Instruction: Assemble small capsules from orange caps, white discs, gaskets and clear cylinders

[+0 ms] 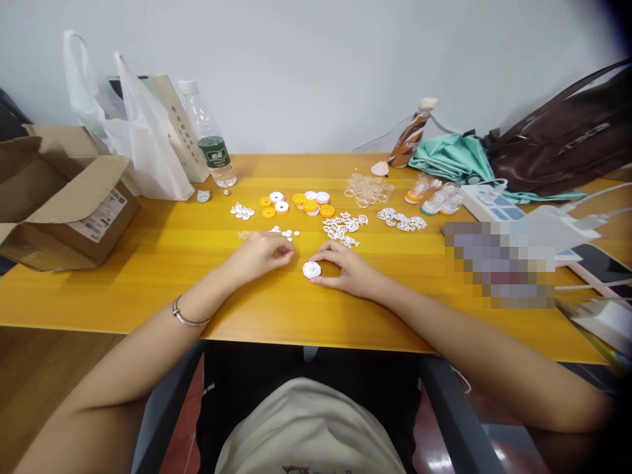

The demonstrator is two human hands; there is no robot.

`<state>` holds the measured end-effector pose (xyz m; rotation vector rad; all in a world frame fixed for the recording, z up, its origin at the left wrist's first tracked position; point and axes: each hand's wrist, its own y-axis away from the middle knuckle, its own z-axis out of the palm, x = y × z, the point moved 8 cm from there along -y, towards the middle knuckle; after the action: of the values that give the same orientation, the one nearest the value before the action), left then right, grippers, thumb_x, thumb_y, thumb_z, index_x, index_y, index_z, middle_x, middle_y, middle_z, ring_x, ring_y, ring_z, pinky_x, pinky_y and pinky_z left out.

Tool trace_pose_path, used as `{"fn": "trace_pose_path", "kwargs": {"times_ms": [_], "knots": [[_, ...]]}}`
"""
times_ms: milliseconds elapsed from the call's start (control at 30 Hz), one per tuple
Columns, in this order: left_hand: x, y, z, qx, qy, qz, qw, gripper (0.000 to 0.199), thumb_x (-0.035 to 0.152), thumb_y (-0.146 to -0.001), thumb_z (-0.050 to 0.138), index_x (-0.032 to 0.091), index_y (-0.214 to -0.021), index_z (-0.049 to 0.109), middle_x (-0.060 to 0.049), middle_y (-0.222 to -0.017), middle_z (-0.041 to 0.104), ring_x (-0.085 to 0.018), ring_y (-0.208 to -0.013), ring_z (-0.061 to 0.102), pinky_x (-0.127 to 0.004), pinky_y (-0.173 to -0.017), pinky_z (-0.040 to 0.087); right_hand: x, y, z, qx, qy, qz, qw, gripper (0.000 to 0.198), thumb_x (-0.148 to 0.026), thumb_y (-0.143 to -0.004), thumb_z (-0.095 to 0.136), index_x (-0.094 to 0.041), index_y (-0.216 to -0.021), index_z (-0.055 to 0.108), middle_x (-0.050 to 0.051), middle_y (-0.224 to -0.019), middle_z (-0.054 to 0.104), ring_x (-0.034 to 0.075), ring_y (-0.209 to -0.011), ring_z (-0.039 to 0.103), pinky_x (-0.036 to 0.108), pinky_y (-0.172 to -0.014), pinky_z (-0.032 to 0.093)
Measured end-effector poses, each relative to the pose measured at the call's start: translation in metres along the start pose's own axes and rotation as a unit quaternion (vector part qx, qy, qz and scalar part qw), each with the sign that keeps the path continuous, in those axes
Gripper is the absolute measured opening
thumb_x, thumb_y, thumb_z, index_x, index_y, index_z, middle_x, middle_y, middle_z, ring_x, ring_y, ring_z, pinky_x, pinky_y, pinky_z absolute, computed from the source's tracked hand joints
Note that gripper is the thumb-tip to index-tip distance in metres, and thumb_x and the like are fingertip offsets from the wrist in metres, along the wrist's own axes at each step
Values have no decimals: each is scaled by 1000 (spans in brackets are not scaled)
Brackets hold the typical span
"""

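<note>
Between the thumb and fingers of my right hand [345, 268] is a small round white plastic part [311, 270] with a raised centre, held just above or on the table. My left hand [259, 253] is to the left of it, with thumb and fingertips drawn together in a pinch; what they hold, if anything, is too small to make out. Small white discs [289, 234] lie just beyond the left fingers. Past my right hand spreads a pile of white openwork plastic pieces [340, 228]. Farther back sit yellow and white round caps [310, 203] and small white knobbed parts [241, 211].
Clear plastic cups [368, 189], more white openwork pieces [402, 219] and several assembled clear capsules [443, 199] are at the back right. Bottles [214, 155] stand near the wall. A cardboard box [64, 204] occupies the left; a power strip [513, 220] and brown bag [567, 138] the right.
</note>
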<state>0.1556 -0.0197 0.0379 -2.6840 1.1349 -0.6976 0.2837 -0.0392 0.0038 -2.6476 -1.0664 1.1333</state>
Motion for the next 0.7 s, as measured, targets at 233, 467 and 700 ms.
{"fn": "trace_pose_path", "kwargs": {"times_ms": [233,467,700], "knots": [[42,9,18,4,-54,210,976,24,30,-91,44,16,-88,64,-7,-82,67,-15,-75,59,-27,-71,43,-1,1,0,5,-9,-13,1000,26,-30,-74,67,-22,-98,62,5,-93,52,19,-90,55,35,-85,46],[40,10,29,-25,-134,225,965,27,29,-93,38,17,-91,62,-6,-84,66,-15,-79,58,-29,-72,38,-2,0,-1,6,-20,-15,1000,25,-30,-73,68,-21,-96,62,5,-93,53,19,-89,55,35,-84,46],[28,5,29,-47,-44,183,981,25,30,-91,43,18,-88,65,-5,-88,66,-15,-82,58,-29,-77,39,0,1,1,-1,-17,-16,1000,26,-32,-74,68,-21,-98,62,5,-94,51,18,-90,54,34,-85,45]]}}
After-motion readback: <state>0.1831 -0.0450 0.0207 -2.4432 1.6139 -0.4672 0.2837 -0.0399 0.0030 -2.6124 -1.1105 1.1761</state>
